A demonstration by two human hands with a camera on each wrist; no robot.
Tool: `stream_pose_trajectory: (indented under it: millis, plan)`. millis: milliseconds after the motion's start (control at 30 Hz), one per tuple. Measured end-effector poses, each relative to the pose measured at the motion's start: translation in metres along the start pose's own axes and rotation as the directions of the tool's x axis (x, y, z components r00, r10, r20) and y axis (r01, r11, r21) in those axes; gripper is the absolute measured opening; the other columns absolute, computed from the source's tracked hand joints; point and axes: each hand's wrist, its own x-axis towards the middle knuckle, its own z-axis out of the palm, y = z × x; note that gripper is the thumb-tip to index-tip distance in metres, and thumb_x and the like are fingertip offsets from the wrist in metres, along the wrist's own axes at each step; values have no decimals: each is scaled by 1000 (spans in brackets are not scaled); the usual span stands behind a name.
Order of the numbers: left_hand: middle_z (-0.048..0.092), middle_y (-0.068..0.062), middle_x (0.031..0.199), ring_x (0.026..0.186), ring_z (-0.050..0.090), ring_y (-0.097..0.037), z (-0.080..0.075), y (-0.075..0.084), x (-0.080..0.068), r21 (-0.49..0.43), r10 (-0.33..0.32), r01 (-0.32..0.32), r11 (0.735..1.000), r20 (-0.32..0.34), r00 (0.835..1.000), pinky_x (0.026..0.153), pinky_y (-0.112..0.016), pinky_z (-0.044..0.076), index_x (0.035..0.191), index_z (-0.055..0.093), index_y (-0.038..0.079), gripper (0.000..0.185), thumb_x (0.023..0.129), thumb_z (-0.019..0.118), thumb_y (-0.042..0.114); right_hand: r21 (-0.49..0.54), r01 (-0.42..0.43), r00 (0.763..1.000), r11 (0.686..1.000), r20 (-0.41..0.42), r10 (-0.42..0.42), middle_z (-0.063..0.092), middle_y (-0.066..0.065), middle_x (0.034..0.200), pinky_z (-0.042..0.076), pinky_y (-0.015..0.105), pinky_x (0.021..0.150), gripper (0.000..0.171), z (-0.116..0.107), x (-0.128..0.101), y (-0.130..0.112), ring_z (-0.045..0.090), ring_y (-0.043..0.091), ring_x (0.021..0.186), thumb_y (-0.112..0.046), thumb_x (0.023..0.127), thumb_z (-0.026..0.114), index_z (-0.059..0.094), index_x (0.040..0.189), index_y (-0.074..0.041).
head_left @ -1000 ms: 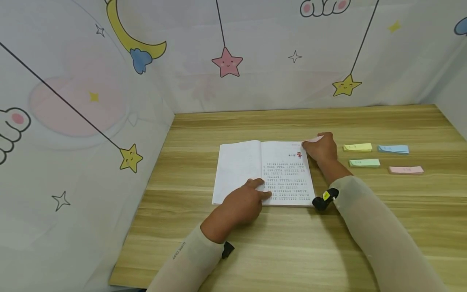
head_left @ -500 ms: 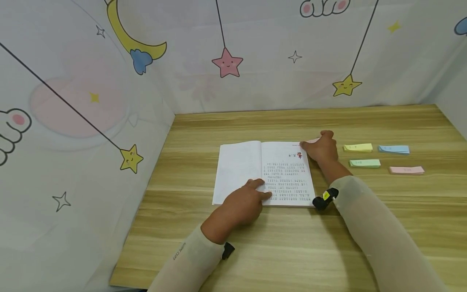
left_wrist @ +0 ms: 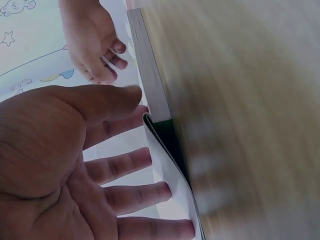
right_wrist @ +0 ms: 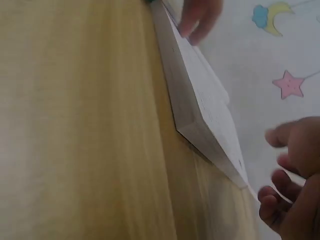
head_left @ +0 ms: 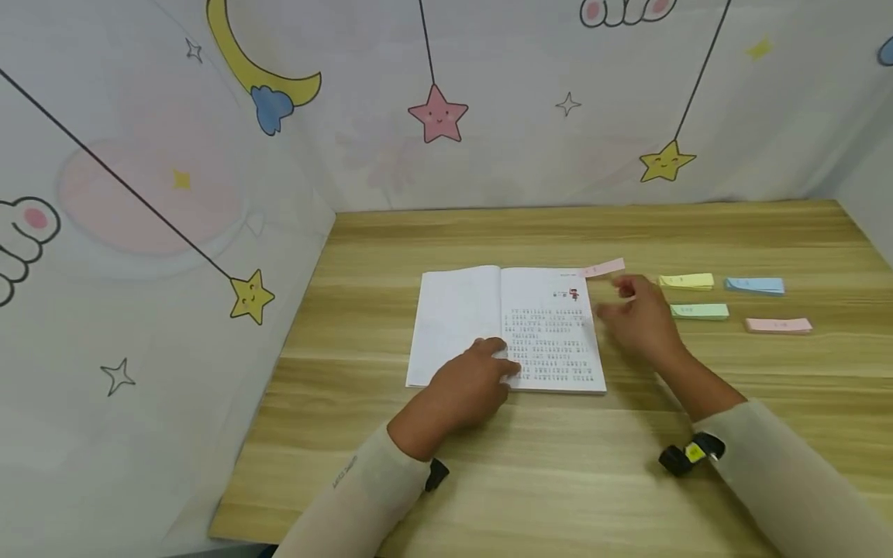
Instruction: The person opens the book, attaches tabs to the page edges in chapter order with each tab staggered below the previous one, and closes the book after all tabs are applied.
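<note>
Now the left hand [head_left: 469, 385] lies flat on the open book [head_left: 504, 328], fingers spread straight across the lower pages near the spine. Just right of the book's edge, the right hand [head_left: 638, 318] hovers, blurred, fingers loosely curled and holding nothing. A pink tab [head_left: 604, 268] sticks out from the book's top right corner. Beyond lie yellow [head_left: 686, 281], green [head_left: 700, 311], blue [head_left: 755, 286] and pink [head_left: 777, 325] note pads on the table [head_left: 558, 465].

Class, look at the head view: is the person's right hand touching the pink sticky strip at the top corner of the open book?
No. The right hand hovers apart from the pink strip, which sticks out from the book.
</note>
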Motion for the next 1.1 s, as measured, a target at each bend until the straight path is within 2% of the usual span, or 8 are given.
stream_pose_trajectory:
  millis: [67, 167, 267, 567, 733, 833, 933, 1100]
  plan:
    - [50, -6, 149, 140, 46, -31, -1, 1, 2, 0, -7, 7, 1000, -6, 1000, 106, -41, 46, 132, 70, 21, 35, 98, 70, 26, -125, 216, 973, 968, 109, -203, 59, 22, 130, 46, 55, 93, 45, -3, -21, 0, 55, 40, 117, -26, 94, 75, 63, 129, -2]
    - [53, -6, 142, 133, 51, -29, -1, 3, 5, 22, -9, 10, 1000, -28, 1000, 96, -41, 52, 129, 70, 20, 38, 93, 77, 30, -274, 506, 854, 818, 295, -429, 66, 14, 126, 48, 53, 97, 31, -1, -44, -2, 58, 36, 120, -27, 88, 82, 75, 113, -8]
    - [56, -5, 136, 123, 53, -25, -2, 5, 7, 41, -24, 25, 999, -45, 999, 86, -38, 55, 127, 69, 19, 38, 92, 78, 31, -322, 659, 748, 680, 384, -542, 69, 9, 124, 52, 49, 93, 29, 1, -55, -4, 62, 32, 117, -27, 84, 86, 78, 107, -11]
    - [58, -6, 133, 117, 53, -25, 1, 13, 9, 50, -54, 57, 997, -53, 997, 80, -37, 56, 129, 70, 19, 34, 97, 72, 29, -382, 709, 704, 593, 326, -631, 73, 2, 106, 57, 41, 80, 15, 0, -58, -3, 67, 22, 102, -11, 86, 79, 79, 101, -8]
    - [58, -6, 132, 119, 53, -28, 3, 18, 8, 82, -73, 79, 993, -76, 994, 79, -47, 55, 126, 71, 21, 36, 97, 70, 42, -431, 772, 573, 467, 152, -806, 74, 0, 99, 57, 38, 73, 20, 3, -57, -6, 65, 24, 100, -7, 80, 85, 78, 98, -8]
    - [61, -6, 126, 115, 55, -29, 4, 21, 9, 109, -86, 98, 989, -111, 990, 80, -52, 54, 123, 72, 21, 38, 97, 67, 48, -444, 787, 508, 429, 71, -858, 74, 2, 102, 57, 39, 73, 25, 6, -57, -10, 65, 26, 102, -7, 78, 85, 78, 102, -7]
    - [65, -5, 112, 101, 60, -26, 5, 21, 11, 134, -94, 116, 984, -156, 983, 74, -48, 55, 117, 72, 15, 30, 100, 65, 39, -467, 762, 517, 448, 23, -856, 68, 8, 121, 56, 39, 64, 48, 8, -60, -13, 63, 31, 108, -9, 76, 87, 71, 122, -6]
    - [68, -9, 97, 75, 67, -24, 2, 14, 14, 34, -189, 208, 977, -298, 936, 54, -39, 53, 147, 46, 3, 60, 99, 66, 34, -490, 693, 607, 529, 1, -795, 55, 17, 134, 49, 36, 48, 67, 7, -67, -10, 61, 35, 107, -4, 67, 92, 61, 127, -6]
